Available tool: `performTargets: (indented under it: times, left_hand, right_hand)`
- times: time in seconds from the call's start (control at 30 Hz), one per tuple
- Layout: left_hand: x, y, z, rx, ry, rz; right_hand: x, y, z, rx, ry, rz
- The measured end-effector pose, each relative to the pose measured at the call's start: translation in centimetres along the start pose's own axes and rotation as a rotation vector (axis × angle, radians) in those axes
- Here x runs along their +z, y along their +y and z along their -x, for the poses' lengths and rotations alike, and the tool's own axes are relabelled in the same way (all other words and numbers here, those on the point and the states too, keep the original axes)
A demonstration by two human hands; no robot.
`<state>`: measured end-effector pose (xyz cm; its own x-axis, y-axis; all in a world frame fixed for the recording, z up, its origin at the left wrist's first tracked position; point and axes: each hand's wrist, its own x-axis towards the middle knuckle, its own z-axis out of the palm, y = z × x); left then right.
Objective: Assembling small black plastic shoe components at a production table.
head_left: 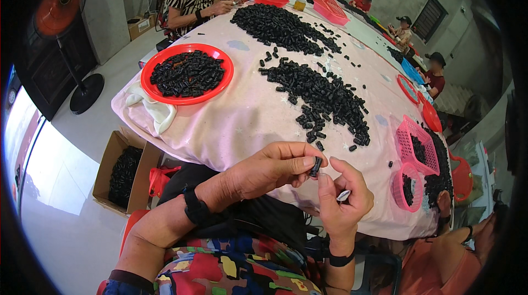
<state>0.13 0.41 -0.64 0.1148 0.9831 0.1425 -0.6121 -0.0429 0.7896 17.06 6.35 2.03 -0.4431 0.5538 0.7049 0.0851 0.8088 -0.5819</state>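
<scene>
Pinched between the thumb and fingers of my left hand (275,168) is a small black ribbed cylindrical part (315,167), held upright over the near edge of the table. Close on its right, my right hand (349,201) has its thumb and forefinger raised toward the part. The other fingers of that hand curl around a small pale flat object (344,195), mostly hidden in the palm. Beyond my hands, a loose pile of similar black parts (319,91) spreads over the pink tablecloth (220,130).
A red round tray (228,72) of black pieces stands at the left, with a white cloth (159,110) beside it. Pink baskets (404,135) hold parts at the right. An open carton (144,176) sits on the floor. Other people work around the table, one close at my right (440,256).
</scene>
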Motion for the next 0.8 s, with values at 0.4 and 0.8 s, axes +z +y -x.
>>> performTargets:
  times: [0.4,0.8]
  left_hand:
    - [0.0,0.5,0.2,-0.096,-0.044,-0.080]
    - [-0.6,0.2,0.1,-0.185,-0.065,0.116]
  right_hand:
    - [-0.1,0.1,-0.4,0.172,-0.165,-0.267]
    - [0.1,0.7,-0.3,0.209,-0.123,-0.325]
